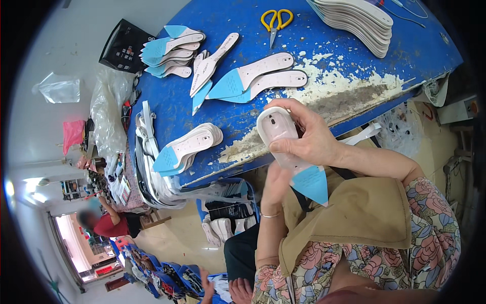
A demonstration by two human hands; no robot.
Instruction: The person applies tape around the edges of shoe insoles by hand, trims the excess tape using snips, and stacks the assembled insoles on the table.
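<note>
My right hand (pixel 314 134) is closed round the heel end of a white shoe insole (pixel 274 123), thumb on its face and fingers behind. This heel end has a raised rim and small dark holes; whether it is one piece or several together I cannot tell. Its pointed light-blue toe (pixel 310 185) hangs down over a brown apron (pixel 359 215). My left hand (pixel 277 185), with a bracelet at the wrist, is beside the insole's middle, its fingers smeared by motion. On the blue table nearest my hands lies a stack of blue-toed insoles (pixel 188 147).
The worn blue table (pixel 349 76) holds more insole piles (pixel 172 53), two loose insoles (pixel 258 76), yellow-handled scissors (pixel 275 23) and a white stack (pixel 359 23). White strips (pixel 147 137) hang at its left edge. Below stands a blue crate (pixel 228 215). Another person's hand (pixel 240 290) shows at the bottom.
</note>
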